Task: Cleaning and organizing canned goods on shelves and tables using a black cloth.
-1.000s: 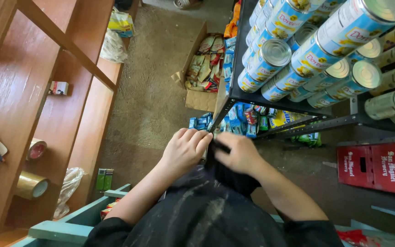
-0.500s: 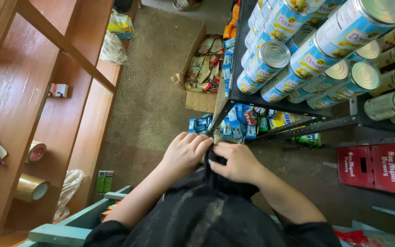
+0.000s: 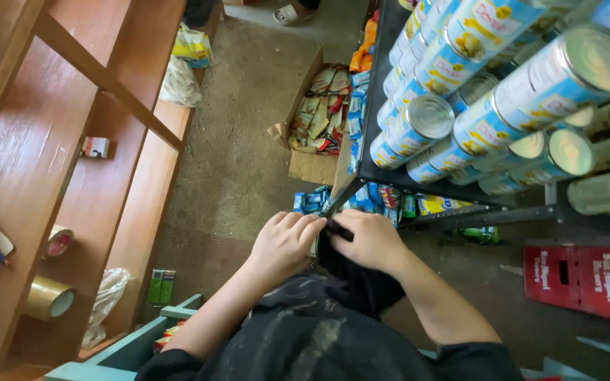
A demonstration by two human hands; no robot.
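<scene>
**Both hands pinched on a fold of black cloth at chest height**

We see the left hand [image 3: 285,243] and right hand [image 3: 370,240] meeting knuckle to knuckle, fingers curled shut on a bunched piece of black cloth [image 3: 351,279]. It rises from the dark garment below, so we judge it's part of the wearer's own clothing, pulled up and held taut between the two grips (hence hands so close together). What exactly the fingertips do inside the fold is hidden.

Placement around them:
- Dark metal rack [image 3: 372,106] on the right, cans [image 3: 432,116] laid on their sides with ends facing out, probably so they stack in rows. We count roughly a dozen visible ends; more run out of frame, so no firm total.
- Lower rack shelf holds small coloured packets [image 3: 383,197], too jumbled to count.
- One open cardboard box [image 3: 312,134] of sachets on the floor against the rack's left edge.
- Wooden shelving [image 3: 30,162] on the left: two tape rolls [image 3: 49,298] near its lower edge, one small box [image 3: 96,147] further up, one clear plastic bag [image 3: 104,303] at its foot.
- Two red crates [image 3: 584,279] at the right edge, side by side on the floor.
- One sandalled foot [image 3: 292,13] of another person at the top edge.
</scene>
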